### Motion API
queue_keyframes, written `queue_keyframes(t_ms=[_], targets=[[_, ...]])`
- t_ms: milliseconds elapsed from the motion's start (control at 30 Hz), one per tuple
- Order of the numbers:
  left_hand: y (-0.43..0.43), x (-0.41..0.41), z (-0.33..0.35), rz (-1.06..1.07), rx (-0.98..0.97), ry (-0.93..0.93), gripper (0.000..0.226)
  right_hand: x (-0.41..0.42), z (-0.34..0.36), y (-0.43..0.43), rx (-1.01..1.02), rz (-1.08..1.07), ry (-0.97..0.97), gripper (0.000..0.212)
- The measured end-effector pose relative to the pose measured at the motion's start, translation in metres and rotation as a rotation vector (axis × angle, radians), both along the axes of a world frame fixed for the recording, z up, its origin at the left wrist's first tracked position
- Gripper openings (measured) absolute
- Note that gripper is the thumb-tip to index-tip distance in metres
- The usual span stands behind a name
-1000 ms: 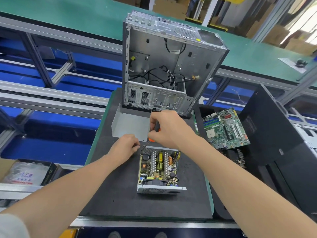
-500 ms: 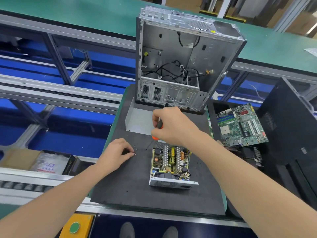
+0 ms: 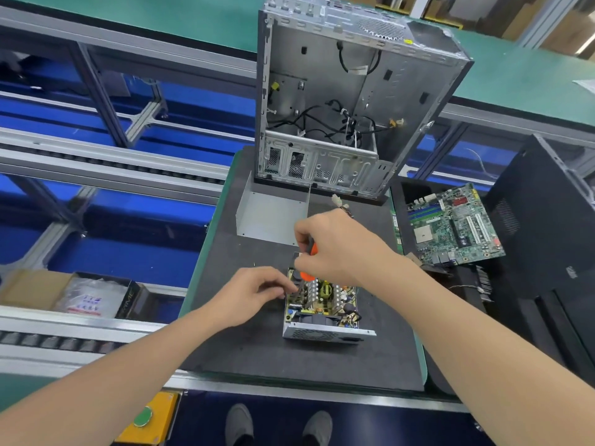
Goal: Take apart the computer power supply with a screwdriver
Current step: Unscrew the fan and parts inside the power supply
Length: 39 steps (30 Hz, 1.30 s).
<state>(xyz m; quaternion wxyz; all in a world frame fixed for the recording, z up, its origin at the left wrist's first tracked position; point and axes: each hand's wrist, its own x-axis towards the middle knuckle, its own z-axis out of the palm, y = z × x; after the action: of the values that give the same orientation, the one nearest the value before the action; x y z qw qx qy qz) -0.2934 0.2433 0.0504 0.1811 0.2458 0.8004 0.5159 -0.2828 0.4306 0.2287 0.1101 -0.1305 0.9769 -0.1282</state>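
Black mat (image 3: 289,365): right hand (image 3: 335,249) grips screwdriver (image 3: 307,275) over power supply (image 3: 325,333), left hand (image 3: 251,294) alongside

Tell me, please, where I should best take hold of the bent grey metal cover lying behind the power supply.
Probably pinch the upright left wall of the cover from above: its base lies flat on the mat, offering no edge, while that wall stands free.

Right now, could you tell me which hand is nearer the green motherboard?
Right. The right hand grips the screwdriver left of the motherboard; the left hand sits farther left, at the power supply.
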Motion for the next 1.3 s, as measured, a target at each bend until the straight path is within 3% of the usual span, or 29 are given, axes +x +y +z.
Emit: queue_keyframes(t_ms=[133,333,500,700,767,833,967,1167,1300], targets=[[0.004,0.004,-0.012,-0.020,0.053,-0.053,0.051,0.009,0.005,-0.002,-0.027,0.043,0.035,0.012],[0.004,0.003,-0.021,-0.053,0.035,-0.014,0.047,0.017,-0.004,-0.011,0.018,0.048,0.019,0.007],[0.007,0.004,-0.023,-0.073,0.025,0.035,0.030,0.022,-0.016,-0.010,0.024,0.048,-0.006,0.008],[0.008,0.004,-0.019,-0.067,0.023,0.071,0.057,0.025,-0.020,-0.011,0.003,0.065,-0.009,0.032],[0.007,0.003,-0.021,-0.064,0.018,0.081,0.061,0.025,-0.022,-0.012,0.020,0.073,-0.007,0.022],[0.006,0.001,-0.023,-0.074,-0.001,0.076,0.055,0.025,-0.024,-0.013,0.034,0.074,-0.003,0.009],[0.006,0.001,-0.022,-0.083,-0.007,0.074,0.041,0.026,-0.025,-0.014,0.042,0.086,-0.004,0.009],[0.006,0.005,-0.012,-0.076,-0.004,0.098,0.049,0.023,-0.020,-0.011,0.090,0.279,-0.076,0.007],[0.004,0.008,-0.008,-0.070,0.016,0.016,0.032,0.023,-0.021,-0.012,0.137,0.274,-0.042,0.012]])
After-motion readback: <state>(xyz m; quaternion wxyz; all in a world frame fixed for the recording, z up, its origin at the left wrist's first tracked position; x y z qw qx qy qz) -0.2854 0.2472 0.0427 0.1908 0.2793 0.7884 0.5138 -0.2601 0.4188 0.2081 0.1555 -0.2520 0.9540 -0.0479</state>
